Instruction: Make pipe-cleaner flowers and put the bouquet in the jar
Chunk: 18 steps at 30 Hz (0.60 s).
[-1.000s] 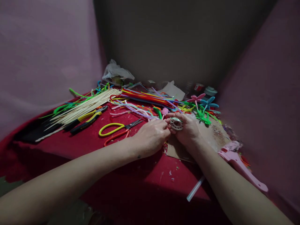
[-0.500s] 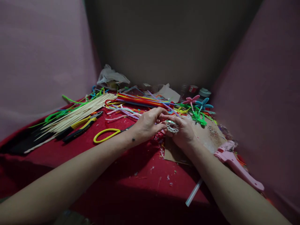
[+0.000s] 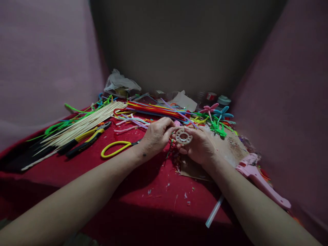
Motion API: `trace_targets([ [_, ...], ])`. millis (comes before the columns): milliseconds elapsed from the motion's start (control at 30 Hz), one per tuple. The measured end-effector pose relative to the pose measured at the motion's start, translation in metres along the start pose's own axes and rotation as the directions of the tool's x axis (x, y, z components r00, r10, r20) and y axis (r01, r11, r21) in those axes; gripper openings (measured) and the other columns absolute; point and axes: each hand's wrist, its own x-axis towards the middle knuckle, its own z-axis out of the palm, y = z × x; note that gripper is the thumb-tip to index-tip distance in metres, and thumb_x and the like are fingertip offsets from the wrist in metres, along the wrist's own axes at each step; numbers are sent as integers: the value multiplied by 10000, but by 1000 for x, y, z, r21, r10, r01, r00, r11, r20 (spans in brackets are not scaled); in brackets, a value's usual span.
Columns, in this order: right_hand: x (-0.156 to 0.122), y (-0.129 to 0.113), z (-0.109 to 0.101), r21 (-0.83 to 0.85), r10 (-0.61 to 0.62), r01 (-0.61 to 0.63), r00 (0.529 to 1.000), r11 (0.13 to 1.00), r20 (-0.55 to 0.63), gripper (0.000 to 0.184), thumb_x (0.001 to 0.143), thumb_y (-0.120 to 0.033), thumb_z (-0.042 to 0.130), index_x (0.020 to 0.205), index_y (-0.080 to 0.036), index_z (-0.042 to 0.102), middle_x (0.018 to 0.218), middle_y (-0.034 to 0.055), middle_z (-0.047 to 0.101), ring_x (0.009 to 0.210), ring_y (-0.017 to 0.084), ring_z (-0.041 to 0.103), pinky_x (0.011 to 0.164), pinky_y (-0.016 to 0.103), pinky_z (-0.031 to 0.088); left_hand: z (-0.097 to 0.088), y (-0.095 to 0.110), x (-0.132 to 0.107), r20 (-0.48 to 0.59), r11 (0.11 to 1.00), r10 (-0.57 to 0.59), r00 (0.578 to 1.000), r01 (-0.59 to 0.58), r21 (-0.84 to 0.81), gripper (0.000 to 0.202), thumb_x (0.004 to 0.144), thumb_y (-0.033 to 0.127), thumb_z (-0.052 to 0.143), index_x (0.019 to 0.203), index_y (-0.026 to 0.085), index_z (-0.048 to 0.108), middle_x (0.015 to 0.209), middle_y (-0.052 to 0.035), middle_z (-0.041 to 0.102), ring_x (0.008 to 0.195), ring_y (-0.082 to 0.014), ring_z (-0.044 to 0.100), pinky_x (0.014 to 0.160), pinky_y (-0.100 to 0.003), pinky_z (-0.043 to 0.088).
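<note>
My right hand [image 3: 198, 142] holds a pale ring-shaped spool [image 3: 189, 139] with round holes about its rim, its face turned to me. Close beside it, my left hand [image 3: 159, 134] is closed in a pinch, its fingertips meeting the right hand's fingers at the spool's upper left. What the left fingers hold is too small to make out. A small pink piece [image 3: 176, 123] shows just behind the fingertips. Under my left wrist lie yellow-handled scissors [image 3: 115, 149], their blades mostly hidden by the hand.
Bamboo skewers [image 3: 87, 121] and black-and-yellow pliers [image 3: 88, 140] lie left on the red cloth [image 3: 153, 212]. Pipe cleaners [image 3: 153, 108] spread behind my hands. At right are cardboard [image 3: 194, 168], pipe-cleaner flowers [image 3: 221, 112], a pink glue gun [image 3: 263, 179] and a clear glue stick [image 3: 214, 212].
The spool has turned to face me more squarely and shifted slightly left. My left fingers have drawn together into a pinch. A pink piece now shows behind the fingertips.
</note>
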Motion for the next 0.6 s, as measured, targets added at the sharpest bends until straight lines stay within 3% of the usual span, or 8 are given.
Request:
trace_targets([
  [167, -1, 2, 0, -68, -70, 74, 996, 995, 58, 261, 684, -294, 612, 932, -216, 637, 654, -11, 590, 494, 105, 489, 415, 209, 361, -10, -7, 1, -70, 991, -113, 991, 107, -87, 157, 815, 254, 481, 746, 148, 574, 668, 9, 556, 601, -100, 482, 582, -220, 385],
  [333, 1, 6, 1, -157, -158, 156, 987, 975, 0, 188, 660, -271, 658, 816, -166, 667, 655, 18, 610, 524, 123, 530, 461, 244, 431, -16, -17, 2, -101, 967, -213, 972, 194, -166, 151, 787, 271, 491, 744, 151, 572, 628, 25, 528, 543, -87, 440, 513, -208, 353],
  [467, -1, 6, 3, -232, -191, 187, 982, 955, 4, 110, 640, -209, 655, 732, -149, 655, 673, 37, 627, 554, 138, 558, 480, 253, 436, -20, -14, 4, -125, 940, -285, 950, 251, -231, 113, 768, 241, 507, 722, 150, 557, 577, 35, 497, 492, -76, 412, 475, -204, 341],
  [600, -1, 7, 2, -233, -183, 177, 983, 956, -2, 177, 631, -168, 648, 808, -168, 645, 668, 8, 616, 549, 123, 550, 500, 255, 454, -26, -9, 7, -183, 906, -354, 917, 288, -310, 97, 751, 215, 523, 688, 143, 538, 568, 25, 512, 491, -78, 447, 477, -210, 372],
])
